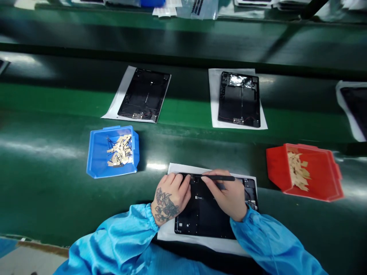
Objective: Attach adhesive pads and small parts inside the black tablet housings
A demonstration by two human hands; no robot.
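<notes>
A black tablet housing (212,215) with its inside facing up lies on a white sheet (168,232) in front of me. My left hand (171,196) rests over its far left corner, fingers bent, with the index fingertip at the far edge. Whatever may be between that finger and the thumb is hidden or too small to see. In my right hand (226,194) is a pair of slim black tweezers (219,178), held almost level along the housing's far edge. Their tip end is close to my left index finger.
A blue bin (96,154) of small tan pieces with dark wires stands on the left. To the right, a red bin (321,175) holds tan slips. Further off, two more tablet housings (143,95) (231,101) lie on white sheets; another is cut off at the right edge.
</notes>
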